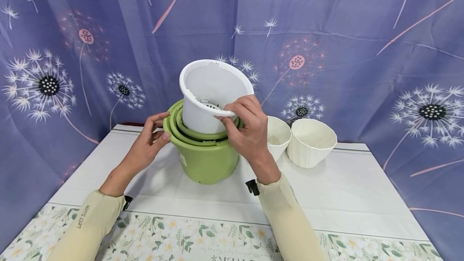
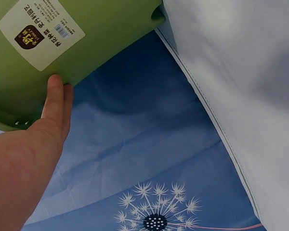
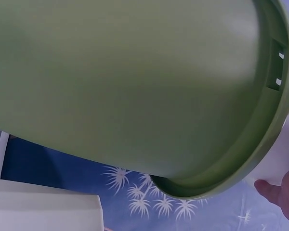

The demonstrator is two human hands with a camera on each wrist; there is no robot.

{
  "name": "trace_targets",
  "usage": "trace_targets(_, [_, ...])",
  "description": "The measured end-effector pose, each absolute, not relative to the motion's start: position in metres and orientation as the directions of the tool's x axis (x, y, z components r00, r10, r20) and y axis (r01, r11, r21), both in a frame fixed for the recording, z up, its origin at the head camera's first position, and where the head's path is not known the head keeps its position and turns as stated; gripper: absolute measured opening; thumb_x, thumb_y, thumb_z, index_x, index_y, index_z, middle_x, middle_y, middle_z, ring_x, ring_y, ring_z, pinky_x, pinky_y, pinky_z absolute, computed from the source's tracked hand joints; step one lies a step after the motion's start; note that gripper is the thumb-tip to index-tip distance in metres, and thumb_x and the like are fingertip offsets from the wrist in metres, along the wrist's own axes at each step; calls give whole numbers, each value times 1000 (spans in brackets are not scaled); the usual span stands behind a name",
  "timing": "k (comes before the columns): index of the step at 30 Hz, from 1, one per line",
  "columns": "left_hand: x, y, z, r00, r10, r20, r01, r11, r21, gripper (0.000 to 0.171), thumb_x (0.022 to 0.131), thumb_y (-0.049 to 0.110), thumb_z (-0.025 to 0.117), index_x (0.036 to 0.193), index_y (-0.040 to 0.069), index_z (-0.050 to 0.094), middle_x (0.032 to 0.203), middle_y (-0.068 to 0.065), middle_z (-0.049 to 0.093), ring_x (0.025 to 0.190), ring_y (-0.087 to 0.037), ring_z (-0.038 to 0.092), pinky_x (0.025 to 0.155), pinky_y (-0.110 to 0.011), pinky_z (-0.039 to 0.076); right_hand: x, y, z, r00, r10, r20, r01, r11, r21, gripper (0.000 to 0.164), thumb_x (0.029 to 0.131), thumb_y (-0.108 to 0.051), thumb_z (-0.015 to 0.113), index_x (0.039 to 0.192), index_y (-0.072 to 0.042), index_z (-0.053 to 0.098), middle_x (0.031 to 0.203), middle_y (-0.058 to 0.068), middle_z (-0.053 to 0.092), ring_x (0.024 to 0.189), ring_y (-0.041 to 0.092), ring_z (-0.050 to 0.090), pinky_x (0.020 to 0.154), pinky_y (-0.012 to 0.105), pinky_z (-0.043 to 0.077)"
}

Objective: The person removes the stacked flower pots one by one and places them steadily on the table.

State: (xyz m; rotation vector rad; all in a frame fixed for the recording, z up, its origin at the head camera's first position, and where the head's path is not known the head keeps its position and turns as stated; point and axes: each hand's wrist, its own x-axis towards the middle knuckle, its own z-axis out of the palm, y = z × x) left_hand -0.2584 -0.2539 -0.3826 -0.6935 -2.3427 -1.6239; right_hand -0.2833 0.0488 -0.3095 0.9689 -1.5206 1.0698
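- Nearest, the left hand (image 1: 146, 144) is bracing the big green pot (image 1: 208, 164) at the left of its rim; its thumb is lying on the near side and, in the left wrist view, two fingers are stretching straight along the wall below a label (image 2: 41, 33).
- The right hand (image 1: 250, 126) is pinching the near right rim of the white pot (image 1: 199, 112) between thumb and fingers.
- The big green pot is standing on the bench (image 1: 344, 196), left of the middle and nearer the far edge, and is holding a smaller green pot (image 1: 197, 135); more inner rims may be hiding.
- The white pot is tilting, its base down inside the green ones, its mouth facing the person; a slotted base is showing inside it.
- The step in hand seems to be handling the white pot within the stack; whether it is going in or out, I cannot tell. The next move is probably calling for a firm left brace and a straighter white pot, so that it clears the rims.
- Farther right, by the far edge, two cream pots are sitting side by side: the left one (image 1: 279, 148), partly behind the right hand, is showing a tan patch inside; the right one (image 1: 308, 154), a pale interior.
- Behind, a blue curtain (image 1: 145, 31) is hanging.
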Motion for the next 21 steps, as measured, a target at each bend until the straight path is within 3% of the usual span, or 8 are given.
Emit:
trace_targets(11, [-257, -254, -382, -870, 259, 419, 484, 293, 824, 58, 114, 12, 49, 166, 21, 25, 142, -15, 45, 124, -8, 61, 99, -18, 53, -283, 50, -309, -149, -38, 988, -951, 279, -133, 16, 89, -14, 86, 80, -7, 74, 79, 6, 64, 82, 27, 55, 77, 39, 47])
trace_targets(17, [-257, -255, -383, -867, 262, 424, 491, 295, 820, 58, 114, 12, 48, 167, 20, 25, 142, -15, 46, 123, -7, 61, 98, -16, 53, -283, 51, -307, -130, -25, 991, -958, 260, -119, 24, 95, -24, 83, 81, -6, 74, 81, 7, 64, 83, 29, 56, 79, 40, 47])
trace_targets(21, [-257, -254, -382, -865, 263, 427, 494, 295, 818, 58, 114, 12, 48, 167, 20, 25, 142, -15, 45, 124, -7, 61, 98, -16, 53, -282, 51, -306, -120, -20, 993, -960, 256, -111, 22, 94, -20, 84, 82, -5, 74, 81, 8, 64, 84, 29, 55, 79, 41, 47])
